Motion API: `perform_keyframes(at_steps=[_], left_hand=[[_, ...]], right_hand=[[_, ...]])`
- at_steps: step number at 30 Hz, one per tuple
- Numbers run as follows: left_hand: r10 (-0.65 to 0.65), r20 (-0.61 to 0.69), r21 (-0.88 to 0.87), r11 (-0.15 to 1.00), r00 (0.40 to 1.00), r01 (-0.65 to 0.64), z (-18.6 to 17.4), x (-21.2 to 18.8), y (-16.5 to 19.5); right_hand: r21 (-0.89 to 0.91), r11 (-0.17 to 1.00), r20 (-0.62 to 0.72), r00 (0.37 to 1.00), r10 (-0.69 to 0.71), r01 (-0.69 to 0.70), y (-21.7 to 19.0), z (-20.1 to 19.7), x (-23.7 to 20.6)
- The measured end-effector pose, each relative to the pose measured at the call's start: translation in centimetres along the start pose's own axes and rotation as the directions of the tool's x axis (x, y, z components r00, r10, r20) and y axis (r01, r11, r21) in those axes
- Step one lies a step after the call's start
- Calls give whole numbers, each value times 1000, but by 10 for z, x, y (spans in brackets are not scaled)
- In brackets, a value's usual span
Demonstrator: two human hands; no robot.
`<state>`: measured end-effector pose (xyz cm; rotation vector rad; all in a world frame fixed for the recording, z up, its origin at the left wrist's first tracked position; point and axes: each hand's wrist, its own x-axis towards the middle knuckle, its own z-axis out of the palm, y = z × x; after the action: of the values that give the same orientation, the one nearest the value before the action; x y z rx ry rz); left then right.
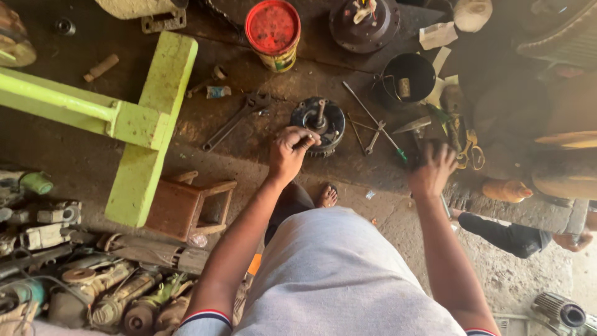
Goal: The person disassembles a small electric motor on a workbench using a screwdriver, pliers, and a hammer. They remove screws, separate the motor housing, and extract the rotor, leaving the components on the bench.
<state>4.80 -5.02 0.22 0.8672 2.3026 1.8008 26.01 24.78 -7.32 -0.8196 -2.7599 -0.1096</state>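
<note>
Both arms reach forward and down, elbows slightly bent. The left hand (287, 152) is curled closed, knuckles up (thumb tucked out of sight). The right hand (432, 169) is blurred, its fingers spread open.

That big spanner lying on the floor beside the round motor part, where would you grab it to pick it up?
Judging by how it lies, grip the spanner around its long straight handle near the middle, coming down from above. It rests flat on the floor, slanting from its jaw end near the motor part down to the lower left, with bare floor along both sides of the handle.
</note>
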Motion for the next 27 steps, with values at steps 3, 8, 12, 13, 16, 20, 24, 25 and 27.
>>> perform_keyframes(at_steps=[3, 8, 12, 13, 16, 20, 24, 25, 27], left_hand=[[-74, -88, -43, 997, 993, 70, 8, -2, 5], [200, -136, 213, 962, 970, -169, 10, -4, 9], [76, -128, 91, 994, 989, -65, 6, -3, 4], [84, -101, 86, 993, 991, -75, 6, -3, 2], [96, -85, 141, 986, 992, -84, 9, 0, 2], [231, -132, 233, 953, 964, -196, 13, -1, 8], [213, -77, 291, 939, 974, -182, 7, -2, 10], [200, -48, 279, 943, 979, -179, 4, -1, 9], [135, -15, 148, 980, 991, -131, 0, 1, 5]], right_hand=[[288, 953, -17, 995, -97, 98, -20, 6, 1], [403, 897, 174, 947, -271, 183, -66, -11, 10], [434, 888, 161, 957, -242, 151, -85, -31, 15], [458, 875, 133, 961, -244, 159, -86, -35, 14], [480, 859, 87, 964, -250, 179, -89, -36, 10], [443, 886, 151, 963, -224, 137, -86, -21, 4], [364, 928, 213, 963, -167, 81, -85, -3, 1], [353, 932, 211, 964, -163, 81, -85, 0, 1], [349, 934, 204, 967, -152, 74, -86, 4, -1]])
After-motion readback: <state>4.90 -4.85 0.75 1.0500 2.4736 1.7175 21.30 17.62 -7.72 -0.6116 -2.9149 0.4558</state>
